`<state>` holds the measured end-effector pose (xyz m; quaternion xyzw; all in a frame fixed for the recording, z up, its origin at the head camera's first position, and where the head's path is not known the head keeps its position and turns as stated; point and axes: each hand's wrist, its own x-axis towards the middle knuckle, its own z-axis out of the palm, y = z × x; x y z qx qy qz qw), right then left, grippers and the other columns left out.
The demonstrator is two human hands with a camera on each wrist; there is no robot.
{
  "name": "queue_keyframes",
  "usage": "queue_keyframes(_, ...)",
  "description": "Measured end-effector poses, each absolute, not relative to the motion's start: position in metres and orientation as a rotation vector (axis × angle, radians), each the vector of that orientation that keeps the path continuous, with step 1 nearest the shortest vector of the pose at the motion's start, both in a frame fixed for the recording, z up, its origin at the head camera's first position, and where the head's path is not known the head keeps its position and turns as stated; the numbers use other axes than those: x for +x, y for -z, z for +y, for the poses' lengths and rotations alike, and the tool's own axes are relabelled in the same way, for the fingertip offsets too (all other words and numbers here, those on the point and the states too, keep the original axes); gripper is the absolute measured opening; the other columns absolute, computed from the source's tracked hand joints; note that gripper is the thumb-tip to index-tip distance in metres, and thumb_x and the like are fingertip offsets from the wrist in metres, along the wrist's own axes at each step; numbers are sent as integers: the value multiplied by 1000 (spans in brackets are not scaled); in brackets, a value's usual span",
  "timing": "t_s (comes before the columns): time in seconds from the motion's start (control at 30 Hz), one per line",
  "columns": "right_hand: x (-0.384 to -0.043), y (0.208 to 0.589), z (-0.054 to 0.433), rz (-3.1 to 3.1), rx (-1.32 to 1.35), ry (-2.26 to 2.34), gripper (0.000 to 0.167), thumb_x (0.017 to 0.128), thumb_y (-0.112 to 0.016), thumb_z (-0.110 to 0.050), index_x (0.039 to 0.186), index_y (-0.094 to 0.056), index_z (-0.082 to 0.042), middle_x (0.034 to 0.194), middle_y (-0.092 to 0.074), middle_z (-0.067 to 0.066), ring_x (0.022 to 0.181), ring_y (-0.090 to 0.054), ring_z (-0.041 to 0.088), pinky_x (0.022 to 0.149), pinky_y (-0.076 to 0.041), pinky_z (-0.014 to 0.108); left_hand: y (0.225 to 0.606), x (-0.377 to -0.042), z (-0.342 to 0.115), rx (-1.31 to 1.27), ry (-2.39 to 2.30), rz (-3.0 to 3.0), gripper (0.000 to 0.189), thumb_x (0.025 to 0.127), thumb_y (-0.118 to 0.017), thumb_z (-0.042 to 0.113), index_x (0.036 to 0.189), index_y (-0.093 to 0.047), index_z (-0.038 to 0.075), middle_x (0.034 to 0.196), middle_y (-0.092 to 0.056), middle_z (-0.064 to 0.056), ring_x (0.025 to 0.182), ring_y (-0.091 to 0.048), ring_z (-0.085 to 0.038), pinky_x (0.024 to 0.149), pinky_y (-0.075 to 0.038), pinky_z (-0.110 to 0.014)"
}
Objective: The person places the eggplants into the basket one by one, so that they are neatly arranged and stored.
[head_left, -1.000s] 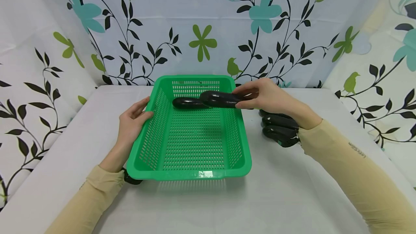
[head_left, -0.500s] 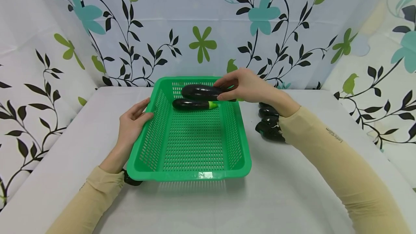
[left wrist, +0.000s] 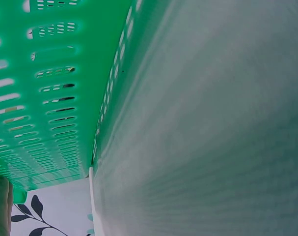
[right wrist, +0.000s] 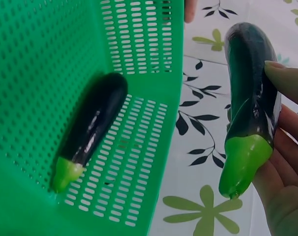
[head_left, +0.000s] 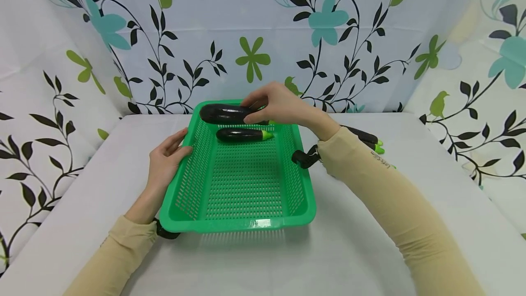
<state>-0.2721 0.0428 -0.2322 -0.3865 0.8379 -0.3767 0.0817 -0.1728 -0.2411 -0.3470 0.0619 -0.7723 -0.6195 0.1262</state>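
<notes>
A green plastic basket (head_left: 246, 225) with slotted walls stands on the white table. My left hand (head_left: 162, 163) holds its left rim; in the left wrist view my fingers (left wrist: 0, 206) lie along the outer wall. One dark purple eggplant (head_left: 238, 134) with a green stem end lies on the basket's floor near the back wall. My right hand (head_left: 279, 104) pinches another eggplant (right wrist: 252, 83) between thumb and fingers. It is above the basket's back left part, lying sideways with its green end toward my hand.
More eggplants (head_left: 363, 137) lie on the table right of the basket, partly hidden by my right sleeve (head_left: 361, 168). A patterned cloth (head_left: 185, 35) hangs behind the table and at both sides.
My right hand has carried the eggplant leftward, from the basket's right rim to above its back left part. The left hand stays at the left rim.
</notes>
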Motion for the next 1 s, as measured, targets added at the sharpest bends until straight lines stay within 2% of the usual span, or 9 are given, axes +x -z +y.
queue_keyframes(0.3, -279, 242, 23, 2481, -1134, 1152, 36, 88, -78, -20, 122, -72, -11, 117, -72, 1, 105, -66, 11, 90, -53, 30, 348, -173, -243, 176, 1776, -2256, 53, 97, -62, 15, 148, -49, 12, 151, -50, -10, 106, -59, 9, 82, -49, -9)
queue_keyframes(0.53, -286, 254, 10, 2464, -1124, 1171, 36, 88, -77, -18, 123, -71, -8, 119, -72, 5, 103, -69, 14, 87, -55, 29, 349, -172, -244, 184, 1786, -2249, 53, 97, -62, 14, 148, -50, 11, 150, -51, -11, 100, -60, 10, 80, -50, -9)
queue_keyframes(1.0, -301, 284, 6, 2494, -979, 1052, 40, 91, -75, -18, 128, -68, -7, 129, -67, 8, 115, -63, 21, 92, -53, 33, 346, -173, -241, 191, 1845, -2220, 52, 97, -63, 12, 147, -51, 11, 150, -52, -8, 100, -61, 10, 80, -50, -10)
